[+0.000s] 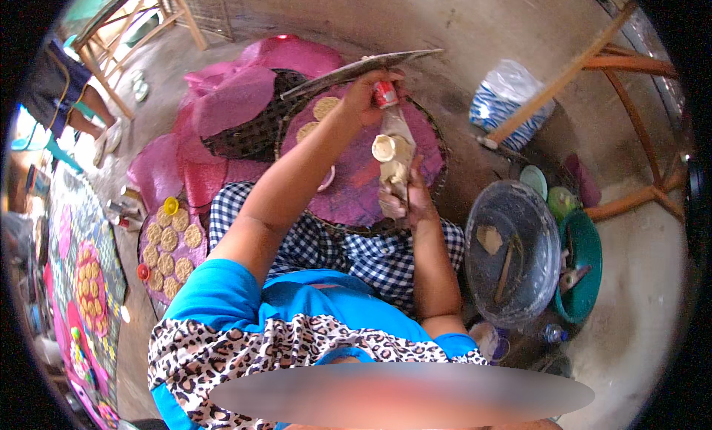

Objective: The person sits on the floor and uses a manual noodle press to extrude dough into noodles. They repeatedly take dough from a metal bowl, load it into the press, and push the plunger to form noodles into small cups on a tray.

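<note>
My left hand (363, 96) is closed at the far end of a clear plastic tube-like piece (398, 122), next to a red cylindrical piece (385, 94). My right hand (412, 199) wraps round the near end, where pale dough (394, 170) shows. A cream-coloured round opening or cap (383, 148) faces up between the hands. Below them lies a round tray (348, 200) lined with pink sheeting. Several flat coiled dough rounds (325, 107) sit on its left part, partly behind my left forearm. Just beyond my left hand, a thin dark flat piece (360, 70) stands nearly edge-on.
To the left, another pink-lined tray (176, 285) bears several coiled rounds, with a yellow ring (171, 206) at its edge. A large grey basin (512, 252) and a green basin (581, 270) stand at right. Wooden legs (571, 74) and a blue-white bag (512, 104) lie beyond.
</note>
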Available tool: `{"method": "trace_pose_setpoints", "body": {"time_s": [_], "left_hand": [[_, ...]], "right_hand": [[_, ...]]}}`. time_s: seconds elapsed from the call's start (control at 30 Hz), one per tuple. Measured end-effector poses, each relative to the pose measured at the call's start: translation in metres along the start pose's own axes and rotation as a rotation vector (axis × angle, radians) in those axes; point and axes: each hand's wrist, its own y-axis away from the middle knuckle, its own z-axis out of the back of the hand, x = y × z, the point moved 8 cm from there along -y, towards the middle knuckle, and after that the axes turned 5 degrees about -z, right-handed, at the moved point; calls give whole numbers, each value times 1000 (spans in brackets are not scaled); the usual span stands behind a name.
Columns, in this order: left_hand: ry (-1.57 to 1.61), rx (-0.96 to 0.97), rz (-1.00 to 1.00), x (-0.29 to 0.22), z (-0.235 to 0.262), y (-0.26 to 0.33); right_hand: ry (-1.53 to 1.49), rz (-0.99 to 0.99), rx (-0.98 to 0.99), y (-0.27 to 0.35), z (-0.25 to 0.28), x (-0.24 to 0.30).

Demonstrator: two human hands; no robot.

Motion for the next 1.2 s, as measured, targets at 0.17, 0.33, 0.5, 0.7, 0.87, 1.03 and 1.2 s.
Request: {"method": "trace_pose_setpoints", "body": {"time_s": [0.17,0.33,0.5,0.7,0.87,1.03,1.2], "left_hand": [[-151,-215,-130,-20,30,-3],[-232,-315,-417,-39,18,13],[-397,-320,-491,-45,-11,34],[-317,-376,-426,-47,-1,39],[-328,-411,-537,-54,5,42],[-420,-489,-587,-63,5,47],[-702,-430,-606,-71,10,43]], "right_hand": [[559,632,-833,46,29,64],[1691,928,-1129,49,-47,85],[1631,1040,-1200,38,-63,91],[1671,1128,-1139,41,-67,85],[1660,1175,-1176,47,-60,83],[1583,1145,-1105,53,-51,89],[456,1040,-840,74,-14,108]]}}
